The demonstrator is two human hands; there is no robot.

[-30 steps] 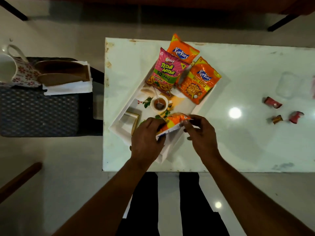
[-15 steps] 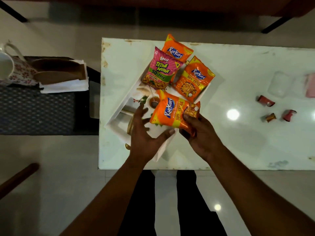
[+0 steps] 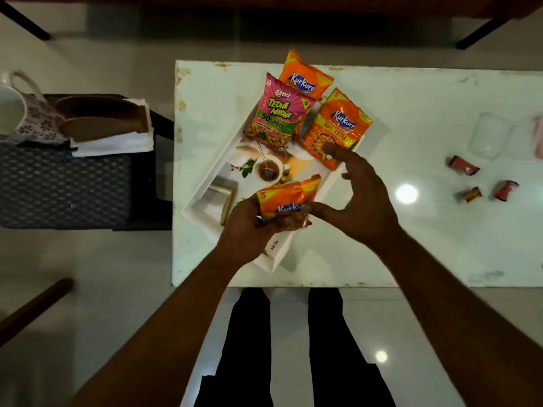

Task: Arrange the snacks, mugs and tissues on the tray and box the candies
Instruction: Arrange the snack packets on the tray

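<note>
- Snack placement is the step in hand: the left hand (image 3: 249, 230) curls its fingers round a crinkled orange foil Kurkure packet (image 3: 286, 198), held over the near end of the white rectangular tray with a printed tea picture (image 3: 202, 186).
- The right hand (image 3: 364, 201) is spread with straight fingers beside that packet and grips nothing. Its thumb reaches the packet's edge, though I cannot tell whether it touches.
- Three packets overlap at the tray's far end: a pink Bingo packet (image 3: 279, 113), a second orange Kurkure packet (image 3: 305, 79) behind it, and an orange "50% extra" Kurkure packet (image 3: 335, 127) beside them.
- The next move, as I judge it, is to lay the gripped packet flat on the uncovered middle of the tray without nudging the others over the rim.
- Mugs, tissues and candies look untouched. A floral white mug (image 3: 23, 113) and folded white tissues (image 3: 114, 143) sit on a dark woven seat (image 3: 58, 186), apart from the tray.
- Three wrapped candies (image 3: 471, 194) lie on the glossy white table (image 3: 440, 245) near a clear plastic box (image 3: 487, 136).
</note>
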